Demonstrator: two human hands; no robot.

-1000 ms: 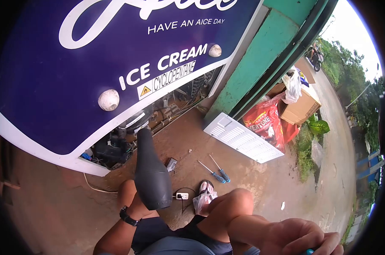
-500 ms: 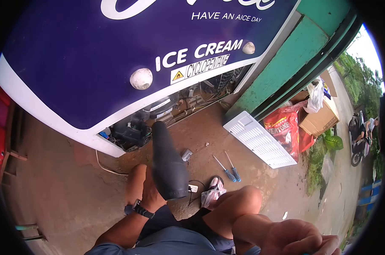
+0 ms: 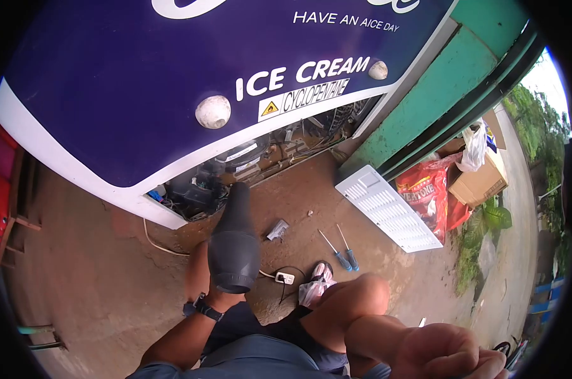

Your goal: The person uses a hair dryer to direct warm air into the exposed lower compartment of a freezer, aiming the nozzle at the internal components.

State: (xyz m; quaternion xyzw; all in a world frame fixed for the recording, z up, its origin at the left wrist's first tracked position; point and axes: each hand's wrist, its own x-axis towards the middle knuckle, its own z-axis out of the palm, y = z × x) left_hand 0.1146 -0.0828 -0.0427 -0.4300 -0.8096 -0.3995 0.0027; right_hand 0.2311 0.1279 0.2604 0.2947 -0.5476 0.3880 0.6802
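Note:
My left hand (image 3: 224, 299) is closed around the grip of a black hair dryer (image 3: 233, 249), partly hidden behind its body. The nozzle points at the open lower compartment (image 3: 201, 189) of a purple ice cream freezer (image 3: 141, 114), where wires, tubing and a dark compressor show. At the lower right, my right hand (image 3: 439, 354) hangs past my knee with its fingers curled. Whatever may be inside those fingers is hidden.
Two blue-handled screwdrivers (image 3: 344, 258) and a small grey piece (image 3: 277, 229) lie on the ground. A white outlet (image 3: 285, 278) with a cord sits near my foot. A white vented panel (image 3: 390, 208) leans by a red bag (image 3: 418, 192) and cardboard box (image 3: 478, 180).
The hair dryer has shifted slightly left and its nozzle has tilted. My right hand stays almost where it was. A motorcycle on the road has moved down toward the lower right.

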